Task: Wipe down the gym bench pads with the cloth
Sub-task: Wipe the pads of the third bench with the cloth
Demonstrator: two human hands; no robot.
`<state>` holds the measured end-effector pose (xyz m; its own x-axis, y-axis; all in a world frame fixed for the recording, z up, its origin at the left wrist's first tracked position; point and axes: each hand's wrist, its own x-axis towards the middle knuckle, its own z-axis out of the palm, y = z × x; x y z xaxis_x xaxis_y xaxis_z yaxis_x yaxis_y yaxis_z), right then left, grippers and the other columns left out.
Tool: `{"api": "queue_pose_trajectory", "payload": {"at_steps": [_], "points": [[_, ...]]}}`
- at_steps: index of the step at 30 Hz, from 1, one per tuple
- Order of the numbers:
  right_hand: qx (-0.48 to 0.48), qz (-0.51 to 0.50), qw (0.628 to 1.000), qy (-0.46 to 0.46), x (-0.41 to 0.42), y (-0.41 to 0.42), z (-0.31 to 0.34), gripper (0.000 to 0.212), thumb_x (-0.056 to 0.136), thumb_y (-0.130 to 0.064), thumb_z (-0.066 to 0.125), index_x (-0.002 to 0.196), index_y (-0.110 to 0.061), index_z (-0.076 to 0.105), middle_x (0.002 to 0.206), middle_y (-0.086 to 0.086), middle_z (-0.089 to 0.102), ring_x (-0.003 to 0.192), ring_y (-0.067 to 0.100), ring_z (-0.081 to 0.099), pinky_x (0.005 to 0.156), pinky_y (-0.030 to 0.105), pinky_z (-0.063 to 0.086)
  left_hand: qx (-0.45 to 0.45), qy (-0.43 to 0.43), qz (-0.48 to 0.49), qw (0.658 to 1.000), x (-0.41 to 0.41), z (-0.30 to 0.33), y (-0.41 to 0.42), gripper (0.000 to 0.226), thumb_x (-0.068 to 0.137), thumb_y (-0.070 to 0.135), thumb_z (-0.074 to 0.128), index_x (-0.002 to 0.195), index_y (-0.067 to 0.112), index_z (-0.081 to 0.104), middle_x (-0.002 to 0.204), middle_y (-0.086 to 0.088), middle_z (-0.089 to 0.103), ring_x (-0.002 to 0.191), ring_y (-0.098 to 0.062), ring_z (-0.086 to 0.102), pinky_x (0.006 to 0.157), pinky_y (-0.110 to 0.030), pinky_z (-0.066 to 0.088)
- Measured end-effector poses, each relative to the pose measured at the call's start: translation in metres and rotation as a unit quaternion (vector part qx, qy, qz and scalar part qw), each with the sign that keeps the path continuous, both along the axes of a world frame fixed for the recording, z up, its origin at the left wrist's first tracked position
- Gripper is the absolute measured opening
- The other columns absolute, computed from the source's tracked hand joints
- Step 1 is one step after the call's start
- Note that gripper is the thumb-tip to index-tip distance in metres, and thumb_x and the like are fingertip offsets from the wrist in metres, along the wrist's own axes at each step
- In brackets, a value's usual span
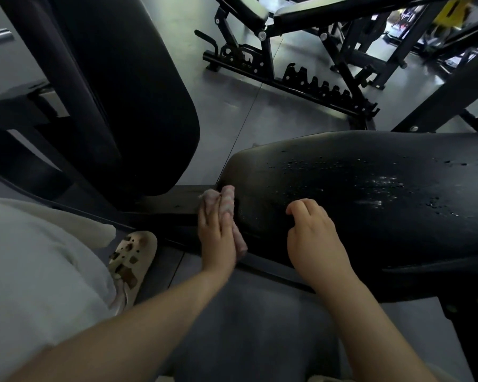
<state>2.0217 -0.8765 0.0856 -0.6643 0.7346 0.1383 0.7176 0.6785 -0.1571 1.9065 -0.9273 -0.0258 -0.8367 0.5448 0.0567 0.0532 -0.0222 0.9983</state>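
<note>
Head view, left hand (pixel 217 238) pressing pink cloth (pixel 228 205) on bench pad (pixel 370 194), right hand (pixel 312 238) loosely curled, empty

Two bare hands: the left hand (pixel 215 238) and the right hand (pixel 313 238). One pink striped cloth (pixel 228 202). Two black padded cushions: a wet seat pad (pixel 370 194) at right, an upright back pad (pixel 127 92) far left. One black adjustable bench (pixel 287 51) beyond. One beige perforated clog (pixel 131 260).

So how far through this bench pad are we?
Early on. The left hand presses the pink cloth against the near end of the seat pad; the right hand rests on it. Droplets cover the pad's middle, still unwiped.
</note>
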Motion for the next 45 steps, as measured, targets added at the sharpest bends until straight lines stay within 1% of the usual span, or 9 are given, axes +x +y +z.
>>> {"api": "queue_pose_trajectory", "payload": {"at_steps": [3,7,12,16,20,24,27,35,45], "points": [[-0.001,0.001,1.0,-0.01,-0.001,-0.001,0.002,0.034,0.087,0.002,0.043,0.118,-0.006,0.052,0.125,0.009,0.048,0.107,0.024,0.045,0.086,0.029,0.032,-0.016,0.069,0.002,0.997,0.039,0.013,-0.009,0.043,0.091,0.047,0.027,0.125,0.073,0.017,0.157,-0.006,-0.003,0.145,-0.023,0.005,0.116,-0.035,0.013],[-0.003,0.004,1.0,-0.001,0.0,-0.001,0.001,0.032,0.084,0.005,0.047,0.113,-0.003,0.055,0.119,0.013,0.053,0.101,0.028,0.049,0.081,0.032,0.034,-0.152,0.074,-0.02,0.985,0.027,0.016,0.003,0.056,0.088,0.05,0.026,0.14,0.035,0.038,0.157,-0.004,-0.001,0.143,-0.024,-0.006,0.114,-0.034,0.006],[-0.003,0.008,1.0,0.0,0.001,0.0,-0.005,0.028,0.078,0.009,0.051,0.103,-0.001,0.059,0.11,0.016,0.056,0.094,0.033,0.052,0.077,0.038,0.04,-0.26,0.17,-0.086,0.947,-0.022,0.014,0.019,0.042,0.099,0.029,0.039,0.141,0.034,0.039,0.157,-0.002,0.014,0.142,-0.028,0.011,0.116,-0.038,0.01],[-0.001,0.012,1.0,-0.003,0.0,0.0,-0.003,0.031,0.082,0.007,0.047,0.11,-0.002,0.057,0.118,0.014,0.053,0.1,0.03,0.049,0.083,0.036,0.039,-0.241,0.097,-0.197,0.945,-0.067,0.01,0.036,0.046,0.101,0.03,0.035,0.146,0.031,0.029,0.159,-0.002,0.005,0.144,-0.029,0.01,0.116,-0.046,0.013],[-0.012,0.008,1.0,0.026,0.002,-0.002,-0.001,0.033,0.087,0.003,0.045,0.117,-0.003,0.054,0.125,0.012,0.05,0.108,0.029,0.047,0.088,0.036,0.04,-0.367,0.297,-0.197,0.859,-0.052,0.018,0.036,0.057,0.101,0.028,0.032,0.151,0.025,0.005,0.159,-0.006,-0.007,0.144,-0.033,-0.002,0.117,-0.047,0.008],[-0.009,0.003,0.998,0.064,0.005,0.002,-0.008,0.027,0.091,-0.002,0.046,0.116,-0.004,0.056,0.128,0.014,0.05,0.123,0.032,0.045,0.116,0.044,0.02,-0.307,0.403,-0.276,0.817,0.003,0.045,0.01,0.047,0.093,0.044,0.002,0.13,0.041,-0.027,0.157,-0.003,-0.013,0.145,-0.023,-0.013,0.117,-0.036,-0.007],[0.05,-0.015,0.997,0.051,0.003,0.005,-0.014,0.03,0.091,-0.013,0.041,0.113,-0.005,0.061,0.124,0.018,0.056,0.123,0.035,0.049,0.111,0.048,0.013,-0.28,0.433,-0.321,0.794,0.013,0.047,0.001,0.043,0.079,0.049,-0.012,0.116,0.046,-0.034,0.157,0.002,-0.015,0.144,-0.019,-0.017,0.118,-0.037,-0.007],[0.165,-0.078,0.982,-0.048,-0.005,0.005,-0.021,0.043,0.069,-0.012,0.077,0.109,-0.002,0.065,0.116,0.024,0.062,0.114,0.04,0.057,0.102,0.063,0.028,-0.32,0.365,-0.354,0.799,-0.045,0.05,0.073,0.049,0.103,0.038,0.015,0.149,0.038,-0.002,0.158,-0.001,-0.015,0.145,-0.021,-0.013,0.115,-0.04,-0.004],[0.199,-0.082,0.975,-0.061,-0.007,0.006,-0.031,0.037,0.076,-0.018,0.049,0.105,-0.004,0.068,0.11,0.022,0.065,0.109,0.038,0.059,0.106,0.052,0.019,-0.356,0.347,-0.293,0.817,-0.102,0.03,0.176,0.075,0.076,0.059,-0.008,0.148,0.043,0.003,0.159,0.006,0.004,0.145,-0.024,0.008,0.116,-0.047,0.01]]}}
